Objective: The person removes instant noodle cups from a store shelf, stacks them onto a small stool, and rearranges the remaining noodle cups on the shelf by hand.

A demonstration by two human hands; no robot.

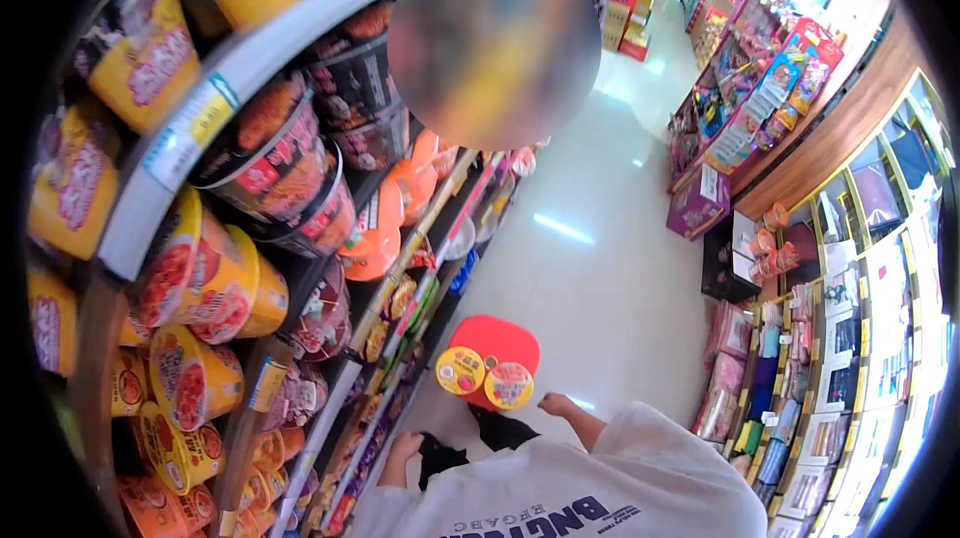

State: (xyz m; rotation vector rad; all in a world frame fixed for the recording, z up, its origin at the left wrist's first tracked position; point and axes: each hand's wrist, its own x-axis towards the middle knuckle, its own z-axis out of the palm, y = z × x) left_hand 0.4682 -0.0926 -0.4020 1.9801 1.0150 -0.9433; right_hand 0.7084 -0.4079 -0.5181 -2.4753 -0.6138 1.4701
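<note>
My left hand (403, 446) hangs low beside the shelf, its fingers loosely curled, with nothing visible in it. My right hand (562, 405) is held out over the floor, also curled, and no object shows in it. Between and just beyond the hands stands a red stool (513, 333). On its near edge sit two round tubs side by side, a yellow-lidded one (460, 370) on the left and a yellow-and-pink-lidded one (509, 385) on the right. Neither hand touches the stool or the tubs.
On the left, shelves hold yellow noodle cups (197, 376), black noodle buckets (268, 160) and orange packs (375, 234). A shiny floor (585, 278) runs down the aisle. Folded textiles (765, 378) and a snack rack (745, 103) line the right. A blurred round patch hides the upper middle.
</note>
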